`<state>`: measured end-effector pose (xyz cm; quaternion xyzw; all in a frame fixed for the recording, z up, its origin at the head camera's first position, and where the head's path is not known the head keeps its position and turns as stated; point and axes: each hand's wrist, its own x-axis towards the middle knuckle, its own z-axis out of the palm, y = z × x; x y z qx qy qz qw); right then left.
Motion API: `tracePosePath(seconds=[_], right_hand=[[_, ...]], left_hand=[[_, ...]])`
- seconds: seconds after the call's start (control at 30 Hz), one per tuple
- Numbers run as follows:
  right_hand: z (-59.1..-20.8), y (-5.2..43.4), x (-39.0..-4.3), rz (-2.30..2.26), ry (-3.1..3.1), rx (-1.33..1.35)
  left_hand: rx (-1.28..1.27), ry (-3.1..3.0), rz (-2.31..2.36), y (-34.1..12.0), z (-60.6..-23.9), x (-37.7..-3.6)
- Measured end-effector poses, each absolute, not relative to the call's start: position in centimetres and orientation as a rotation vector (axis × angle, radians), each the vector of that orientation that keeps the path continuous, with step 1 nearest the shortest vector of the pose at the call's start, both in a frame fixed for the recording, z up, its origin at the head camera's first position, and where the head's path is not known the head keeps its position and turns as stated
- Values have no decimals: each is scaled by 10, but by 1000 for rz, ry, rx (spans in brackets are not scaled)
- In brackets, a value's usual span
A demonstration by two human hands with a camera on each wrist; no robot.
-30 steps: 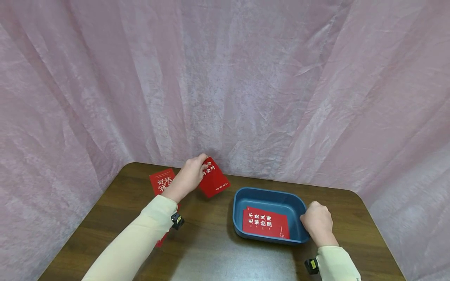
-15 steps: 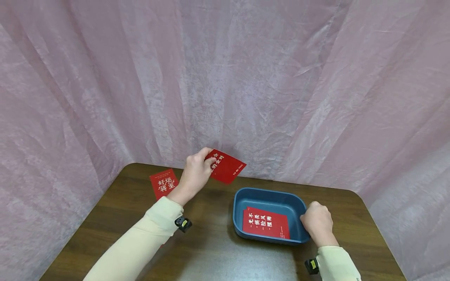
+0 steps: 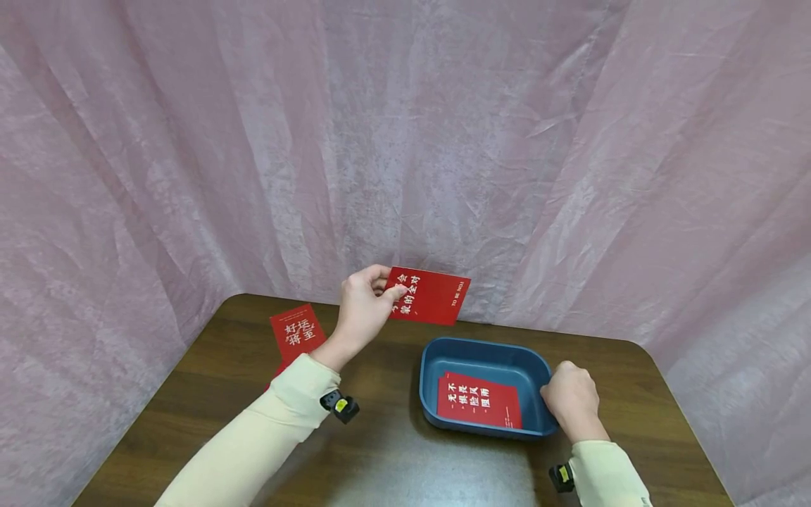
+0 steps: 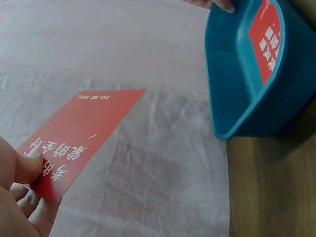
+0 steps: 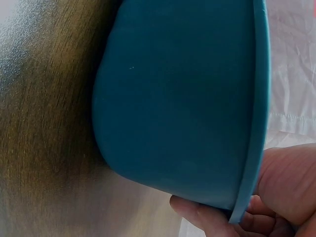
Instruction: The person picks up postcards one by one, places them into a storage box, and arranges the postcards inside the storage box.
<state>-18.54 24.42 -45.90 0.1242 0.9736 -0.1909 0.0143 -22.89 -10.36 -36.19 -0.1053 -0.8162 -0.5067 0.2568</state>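
My left hand (image 3: 366, 304) pinches a red card (image 3: 434, 296) with white lettering between thumb and fingers, raised over the back of the table. In the left wrist view the thumb lies across the lettered face of the card (image 4: 89, 128). On the right, my right hand (image 3: 572, 396) grips the right rim of a blue plastic bin (image 3: 484, 345). The right wrist view shows its fingers under the rim on the outer wall of the bin (image 5: 182, 98). Red cards (image 3: 478, 403) with white lettering lie in the bin, the top one covering most of what is beneath.
More red cards (image 3: 298, 331) lie on the left of the wooden table (image 3: 367, 436), partly hidden behind my left forearm. A pink velvet curtain (image 3: 405, 141) hangs right behind the table's back edge and along both sides.
My left hand has moved up and to the right with the red card, turning it from hanging downward to nearly level sideways. The right hand and bin have stayed put.
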Motion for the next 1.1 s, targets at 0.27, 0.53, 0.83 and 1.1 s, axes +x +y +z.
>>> tracePosePath(seconds=[0.27, 0.53, 0.83, 1.1], right_hand=[[-459, 244, -186, -591, 3044, 389], [-459, 244, -185, -593, 3032, 394], [-459, 243, -183, -595, 3025, 400], [-459, 242, -182, -594, 3037, 405]], left_hand=[[-268, -2182, -1556, -92, -366, -226], [-279, -2186, -1624, -79, -378, -223], [-262, -2182, -1671, -64, -391, -218], [-251, -2237, -1732, -47, -408, -211]])
